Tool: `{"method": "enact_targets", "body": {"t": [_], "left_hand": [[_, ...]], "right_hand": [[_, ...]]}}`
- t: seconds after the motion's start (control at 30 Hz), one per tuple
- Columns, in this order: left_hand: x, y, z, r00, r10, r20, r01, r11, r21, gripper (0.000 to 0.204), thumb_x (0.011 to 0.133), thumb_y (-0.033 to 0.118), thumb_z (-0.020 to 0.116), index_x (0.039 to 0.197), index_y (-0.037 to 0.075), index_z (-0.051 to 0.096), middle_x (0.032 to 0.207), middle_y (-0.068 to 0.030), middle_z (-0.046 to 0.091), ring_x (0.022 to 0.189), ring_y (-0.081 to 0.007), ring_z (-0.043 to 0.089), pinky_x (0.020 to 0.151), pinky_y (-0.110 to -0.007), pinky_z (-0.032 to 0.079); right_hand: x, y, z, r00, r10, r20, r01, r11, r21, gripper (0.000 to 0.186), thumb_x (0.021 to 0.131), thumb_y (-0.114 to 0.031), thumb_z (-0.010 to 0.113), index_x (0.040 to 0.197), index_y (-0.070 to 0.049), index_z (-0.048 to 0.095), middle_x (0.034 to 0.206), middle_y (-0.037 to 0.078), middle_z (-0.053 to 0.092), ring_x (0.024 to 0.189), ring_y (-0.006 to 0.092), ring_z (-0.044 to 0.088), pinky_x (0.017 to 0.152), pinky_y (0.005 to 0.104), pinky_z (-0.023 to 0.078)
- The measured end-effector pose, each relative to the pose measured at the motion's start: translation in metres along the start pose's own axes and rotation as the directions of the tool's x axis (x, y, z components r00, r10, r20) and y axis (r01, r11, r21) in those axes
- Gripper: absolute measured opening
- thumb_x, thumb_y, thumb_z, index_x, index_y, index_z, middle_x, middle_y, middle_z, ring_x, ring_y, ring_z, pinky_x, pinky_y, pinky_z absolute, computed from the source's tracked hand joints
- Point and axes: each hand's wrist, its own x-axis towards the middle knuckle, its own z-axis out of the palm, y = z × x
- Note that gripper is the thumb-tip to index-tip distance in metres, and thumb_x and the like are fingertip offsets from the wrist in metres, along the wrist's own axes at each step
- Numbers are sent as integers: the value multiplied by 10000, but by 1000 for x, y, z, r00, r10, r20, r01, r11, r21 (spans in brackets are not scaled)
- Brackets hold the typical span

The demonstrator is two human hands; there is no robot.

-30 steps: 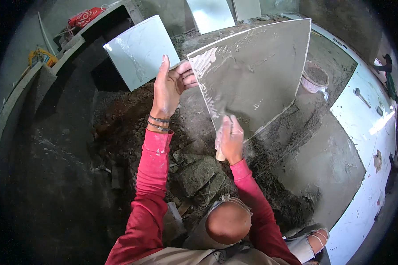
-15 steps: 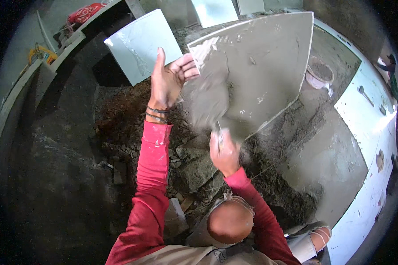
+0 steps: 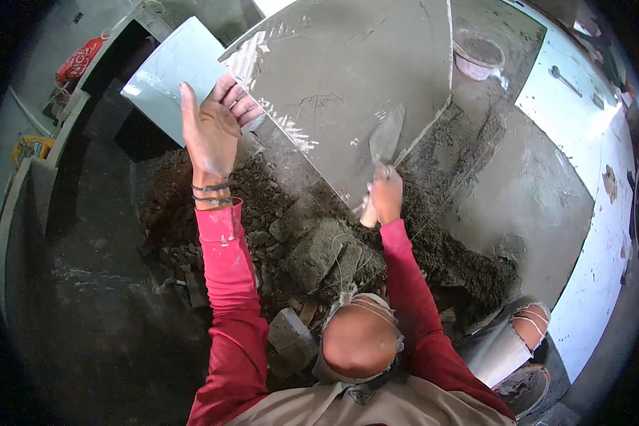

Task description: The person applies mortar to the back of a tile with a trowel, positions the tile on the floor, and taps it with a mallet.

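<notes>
A large tile lies tilted before me, its upturned face coated in wet grey mortar. Ridged pale patches show along its left edge. My left hand bears that edge on its bent fingers, palm up, the thumb standing free. Closed round the light handle of a trowel is my right hand, near the tile's lower corner. The trowel's blade lies against the mortar by the right edge. What supports the tile's underside is hidden.
Laid white tiles run along the right, beside a smooth mortar bed. A bucket of mortar stands beyond the tile. Another white tile leans at the left, above rubble. A red bag sits on a ledge.
The trowel has swept from the tile's left part to its lower right edge, and its blade now shows clearly. My left hand stays at the left edge. The whole view has shifted.
</notes>
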Motion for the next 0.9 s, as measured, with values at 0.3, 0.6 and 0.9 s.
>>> {"method": "enact_targets", "body": {"t": [0.3,0.6,0.9], "left_hand": [[-8,-9,8,973,32,-230,2,989,147,807,852,700,415,1225,-15,429,1124,-158,433,889,-284,541,844,-477,462],[-7,-16,11,979,29,-201,-3,992,129,820,854,698,416,1232,-30,417,1106,-160,432,888,-287,537,846,-465,464],[-1,-15,13,981,-10,-195,37,990,134,838,847,720,384,1240,-21,407,1118,-162,436,928,-289,527,868,-467,448]], "right_hand": [[-58,67,35,924,346,164,-383,842,381,213,957,-244,460,1101,-111,545,613,-10,426,410,104,414,351,280,388],[-31,-30,13,909,285,305,-417,651,634,316,947,-313,491,1097,-37,530,605,17,416,380,118,418,325,298,384],[1,-11,24,986,66,150,-130,872,472,230,981,-309,466,989,-82,503,536,-6,430,365,106,431,295,275,380]]}}
